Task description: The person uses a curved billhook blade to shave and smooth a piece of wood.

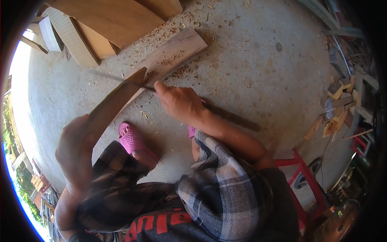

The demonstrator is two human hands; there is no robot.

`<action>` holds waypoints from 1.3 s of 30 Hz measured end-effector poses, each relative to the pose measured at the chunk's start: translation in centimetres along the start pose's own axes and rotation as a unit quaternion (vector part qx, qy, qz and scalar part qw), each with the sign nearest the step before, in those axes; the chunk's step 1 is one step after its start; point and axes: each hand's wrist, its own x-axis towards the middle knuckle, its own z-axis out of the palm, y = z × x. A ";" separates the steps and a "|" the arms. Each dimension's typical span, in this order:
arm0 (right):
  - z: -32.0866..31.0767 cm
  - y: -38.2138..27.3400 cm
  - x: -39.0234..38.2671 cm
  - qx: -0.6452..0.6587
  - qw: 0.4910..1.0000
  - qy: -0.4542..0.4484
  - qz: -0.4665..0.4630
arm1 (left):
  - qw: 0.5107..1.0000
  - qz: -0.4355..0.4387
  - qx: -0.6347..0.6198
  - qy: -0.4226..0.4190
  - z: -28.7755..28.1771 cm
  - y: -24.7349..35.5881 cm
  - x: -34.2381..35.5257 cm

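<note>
My left hand, blurred, grips the lower end of a long narrow wooden strip that slants up to the right. My right hand is closed around a long thin dark tool. The tool's slim front end crosses the strip's upper tip; I cannot tell whether it is a file or a saw blade. Just beyond the strip's tip, a flat grey-brown plank lies on the concrete floor with sawdust around it.
Large plywood boards lean at the top left. My feet wear pink clogs below the strip. A red stool frame stands at the lower right. Scrap wood offcuts pile up along the right edge.
</note>
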 end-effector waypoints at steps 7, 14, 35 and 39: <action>-0.3 -0.7 -0.3 0.003 0.998 -0.031 0.057 | 0.999 0.047 0.023 -0.003 0.3 0.5 0.4; -0.7 -1.4 0.2 -0.046 0.994 0.067 0.068 | 0.998 0.019 -0.025 0.053 0.2 0.7 0.2; -1.2 -2.6 -0.7 -0.004 0.998 0.052 -0.029 | 0.995 -0.033 -0.071 0.058 -0.7 -0.3 0.9; -1.7 -3.0 -1.0 -0.020 0.998 0.024 -0.052 | 0.995 -0.031 -0.082 0.055 0.0 -0.2 0.7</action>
